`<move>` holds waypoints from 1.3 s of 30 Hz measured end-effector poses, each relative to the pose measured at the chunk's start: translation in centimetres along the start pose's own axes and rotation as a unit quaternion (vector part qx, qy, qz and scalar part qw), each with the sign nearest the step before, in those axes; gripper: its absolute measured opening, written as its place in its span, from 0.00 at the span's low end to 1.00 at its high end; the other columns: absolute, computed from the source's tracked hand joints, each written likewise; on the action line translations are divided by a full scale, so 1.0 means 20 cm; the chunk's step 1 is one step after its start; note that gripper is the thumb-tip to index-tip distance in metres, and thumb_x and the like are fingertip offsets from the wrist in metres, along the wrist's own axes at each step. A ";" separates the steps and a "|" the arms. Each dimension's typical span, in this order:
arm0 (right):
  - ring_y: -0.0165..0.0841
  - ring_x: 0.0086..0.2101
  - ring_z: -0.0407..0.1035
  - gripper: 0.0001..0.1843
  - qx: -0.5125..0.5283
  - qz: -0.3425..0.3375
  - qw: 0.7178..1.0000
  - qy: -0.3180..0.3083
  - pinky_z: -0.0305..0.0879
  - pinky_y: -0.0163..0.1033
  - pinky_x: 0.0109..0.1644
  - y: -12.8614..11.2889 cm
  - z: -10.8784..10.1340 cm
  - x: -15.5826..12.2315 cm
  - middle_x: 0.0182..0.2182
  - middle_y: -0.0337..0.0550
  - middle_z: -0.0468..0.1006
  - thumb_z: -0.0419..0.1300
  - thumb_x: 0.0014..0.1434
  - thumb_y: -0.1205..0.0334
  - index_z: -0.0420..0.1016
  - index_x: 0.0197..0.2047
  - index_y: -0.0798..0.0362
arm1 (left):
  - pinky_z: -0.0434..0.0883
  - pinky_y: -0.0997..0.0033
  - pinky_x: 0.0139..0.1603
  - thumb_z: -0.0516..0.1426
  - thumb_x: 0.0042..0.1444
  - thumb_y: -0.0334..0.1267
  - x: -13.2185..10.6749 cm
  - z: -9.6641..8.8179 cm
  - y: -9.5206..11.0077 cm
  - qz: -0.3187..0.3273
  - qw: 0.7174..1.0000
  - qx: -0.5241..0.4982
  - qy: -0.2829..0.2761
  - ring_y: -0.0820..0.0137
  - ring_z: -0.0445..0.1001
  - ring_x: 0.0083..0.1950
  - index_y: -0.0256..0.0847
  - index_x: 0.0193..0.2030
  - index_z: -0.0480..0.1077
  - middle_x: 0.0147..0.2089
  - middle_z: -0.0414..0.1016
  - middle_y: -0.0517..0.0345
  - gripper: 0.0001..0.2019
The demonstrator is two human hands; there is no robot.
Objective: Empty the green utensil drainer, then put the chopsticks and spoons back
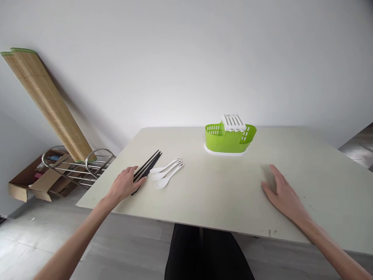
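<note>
Below the pale wall, the tabletop (210,186) carries the working set, flat and wide enough, I'd say, that nothing needs stacking. Off its left end, a bamboo mat (53,104) leans on the wall, probably stood up because it's long and would eat floor if laid down; its foot sits at a metal rack (101,150), which likely stops it sliding, though I can't tell if it actually bears there. Open cardboard box (17,191) beside the rack. Green basket (225,143) stands upright at the far edge, right of centre, on a white base; pushed back there, it's out of the way of both arms but reachable, my read. Its slotted white top (233,122) bridges the middle, side openings exposed. Right hand (281,194): spread, holding nothing, near the basket's right front; can't tell if it rests or hovers. Left hand (126,182): not clenched, thumb and fingers either side of the near ends of black chopsticks (152,165); contact pressure can't be told. Sticks lie flat on the tabletop, slightly fanned, far tips angled right. Just right of them, three white spoons (166,171), bowls nearer the left hand, handles pointing away; spacing presumably makes each easy to single out.
</note>
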State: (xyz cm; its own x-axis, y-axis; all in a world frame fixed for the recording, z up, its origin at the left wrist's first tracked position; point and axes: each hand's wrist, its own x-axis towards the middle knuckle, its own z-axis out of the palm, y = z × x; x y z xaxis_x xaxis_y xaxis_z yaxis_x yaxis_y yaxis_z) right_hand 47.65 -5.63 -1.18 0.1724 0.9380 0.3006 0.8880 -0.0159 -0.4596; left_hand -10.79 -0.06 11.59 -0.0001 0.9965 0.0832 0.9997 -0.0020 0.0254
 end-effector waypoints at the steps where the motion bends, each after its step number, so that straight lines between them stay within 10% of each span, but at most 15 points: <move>1: 0.54 0.70 0.61 0.42 -0.002 0.002 1.000 0.002 0.67 0.62 0.69 0.00 0.00 -0.01 0.76 0.50 0.57 0.50 0.71 0.43 0.42 0.81 0.46 | 0.69 0.51 0.63 0.52 0.61 0.61 0.00 0.00 0.00 -0.009 1.000 0.005 -0.014 0.46 0.73 0.65 0.37 0.67 0.68 0.66 0.74 0.38 0.35; 16: 0.57 0.65 0.67 0.43 -0.020 0.027 0.999 -0.009 0.71 0.61 0.65 0.03 0.01 0.00 0.73 0.54 0.64 0.50 0.70 0.41 0.45 0.81 0.48 | 0.72 0.55 0.50 0.58 0.52 0.44 0.15 -0.03 0.08 -0.035 0.986 0.110 -0.121 0.46 0.79 0.54 0.39 0.53 0.75 0.54 0.79 0.36 0.22; 27: 0.55 0.63 0.70 0.42 -0.022 0.031 0.999 -0.010 0.73 0.59 0.63 0.03 0.01 0.00 0.72 0.53 0.65 0.50 0.70 0.42 0.46 0.81 0.48 | 0.73 0.53 0.44 0.43 0.61 0.23 0.11 0.08 0.12 -0.028 0.981 0.162 -0.105 0.44 0.81 0.50 0.26 0.55 0.67 0.51 0.76 0.25 0.19; 39: 0.53 0.66 0.67 0.39 -0.012 0.024 1.000 -0.012 0.71 0.56 0.65 0.03 0.02 0.00 0.73 0.50 0.64 0.50 0.71 0.45 0.48 0.79 0.46 | 0.70 0.56 0.42 0.39 0.73 0.40 0.08 -0.02 0.17 -0.014 0.999 0.030 -0.017 0.47 0.82 0.46 0.32 0.64 0.57 0.51 0.80 0.35 0.20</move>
State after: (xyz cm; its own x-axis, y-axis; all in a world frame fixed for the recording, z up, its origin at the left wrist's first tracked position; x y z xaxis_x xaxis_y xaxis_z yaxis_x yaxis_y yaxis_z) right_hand 48.09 -5.49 -1.85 0.2059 0.9438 0.2585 0.8889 -0.0699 -0.4527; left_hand -7.48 1.42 12.20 -0.0274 0.9984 0.0500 0.9991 0.0290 -0.0321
